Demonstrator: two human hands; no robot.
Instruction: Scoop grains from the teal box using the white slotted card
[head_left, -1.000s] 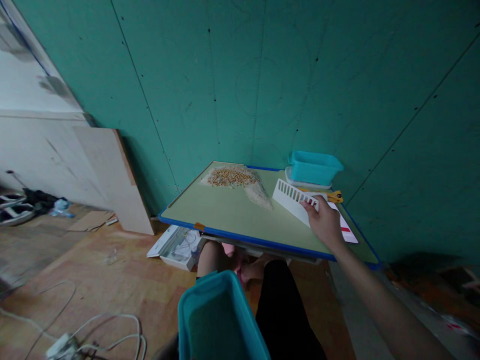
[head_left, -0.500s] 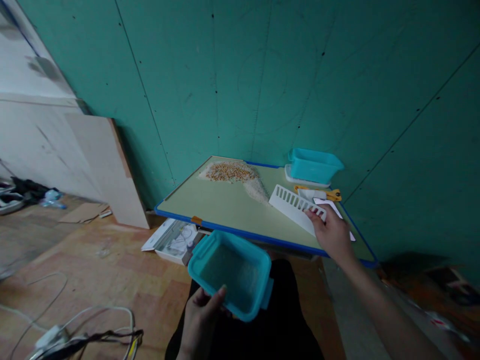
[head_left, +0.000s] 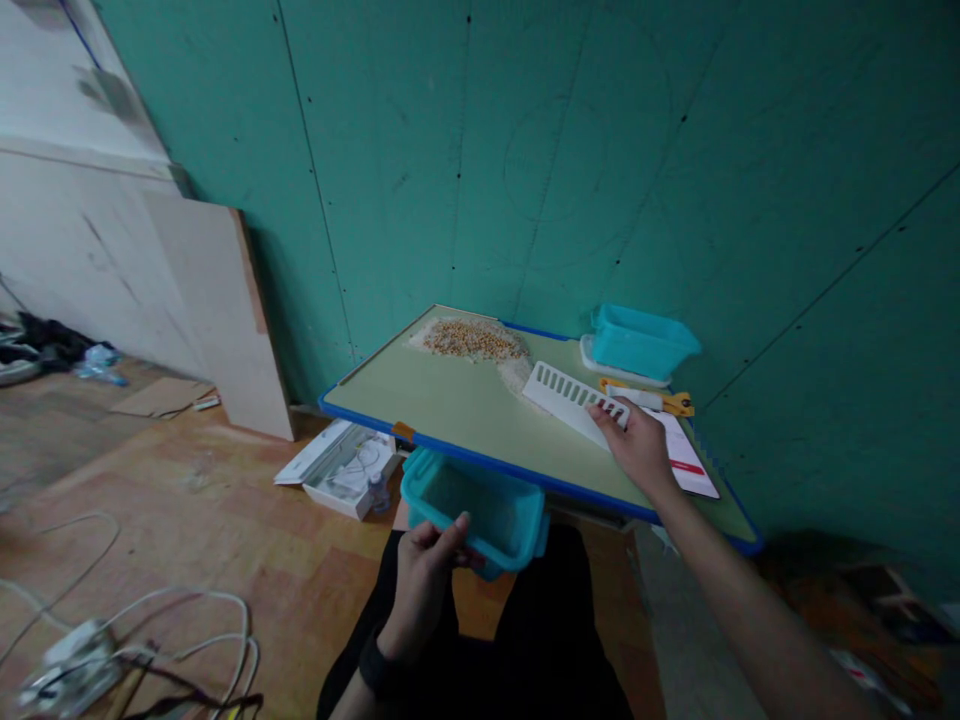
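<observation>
**A:** Start at the left; what lies there?

**B:** Loose cables [head_left: 150, 620] on the floor; further in, a white box [head_left: 337, 470] beside the table [head_left: 420, 385]; then the left hand [head_left: 424, 560], closed on the near rim of a teal tub [head_left: 480, 505]; the tub sits open side up, just under the table's blue front edge.

**A:** And on top?

**B:** A grain pile [head_left: 469, 340] at the far side; a slotted board [head_left: 562, 395] beside it; the right hand [head_left: 637, 445] lies on the board's near end, fingers across it; whether the thumb pinches underneath, I cannot tell.

**A:** The step, then?

**B:** Positioning, I'd judge; tub at the edge, board by the grain; any sweep calls for the rim held tight beneath the edge.
</observation>
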